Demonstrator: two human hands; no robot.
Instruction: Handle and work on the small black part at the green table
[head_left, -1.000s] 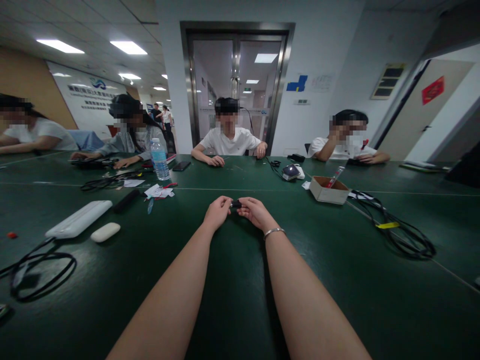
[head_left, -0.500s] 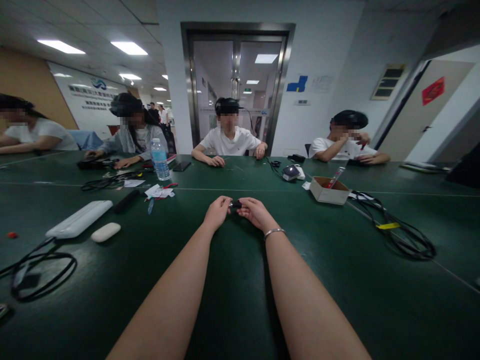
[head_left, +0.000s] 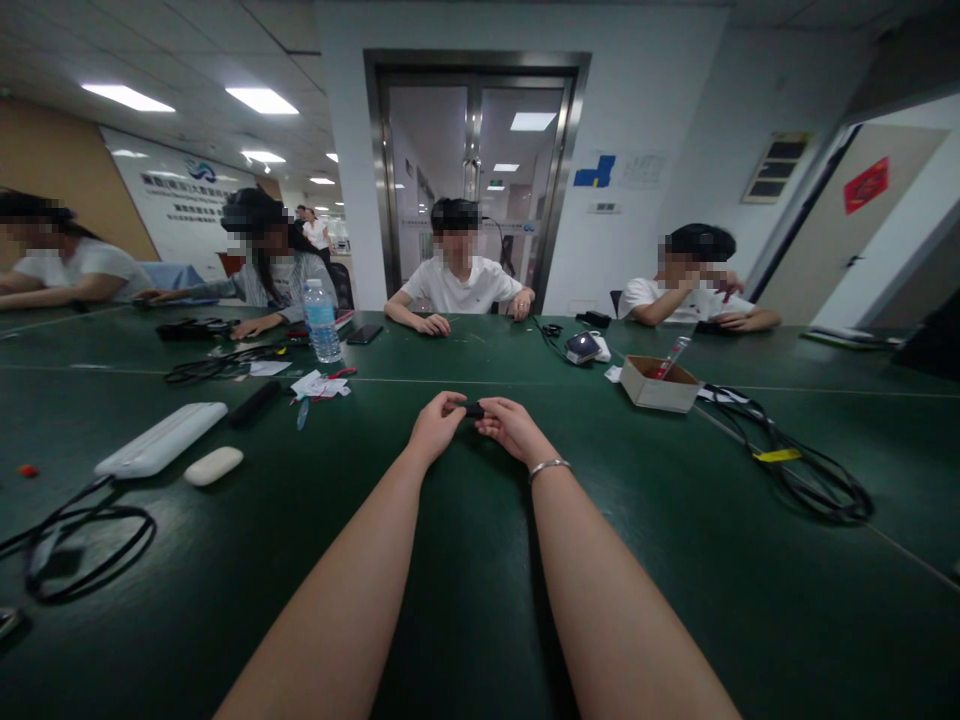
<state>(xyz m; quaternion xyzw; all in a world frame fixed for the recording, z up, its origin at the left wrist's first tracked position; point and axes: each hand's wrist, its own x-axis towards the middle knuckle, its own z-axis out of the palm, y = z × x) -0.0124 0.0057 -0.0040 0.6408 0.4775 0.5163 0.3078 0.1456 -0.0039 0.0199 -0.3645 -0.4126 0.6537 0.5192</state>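
Just above the green table, both my arms reach forward and my hands meet over one small black tube-like object (head_left: pixel 473 410). My left hand (head_left: pixel 437 424) pinches its left end between thumb and fingers. The right end lies in the closed fingers of my right hand (head_left: pixel 511 425), which has a silver bangle (head_left: pixel 550 466) at the wrist. Only a short dark stretch shows between the hands. My fingers cover the rest, and it is too small to tell its exact kind.
Left lie a white power bank (head_left: pixel 162 440), a white oval case (head_left: pixel 214 466), a black stick-like thing (head_left: pixel 255 403) and paper scraps. A water bottle (head_left: pixel 322 320) stands beyond. Right are an open box (head_left: pixel 660 385) and coiled black cable (head_left: pixel 817 480). Several people sit across the table.
A silvery part showing earlier at the object's left end is no longer visible; only black shows. My hands stay in place. A co-worker at left has moved a hand outward from the black item.
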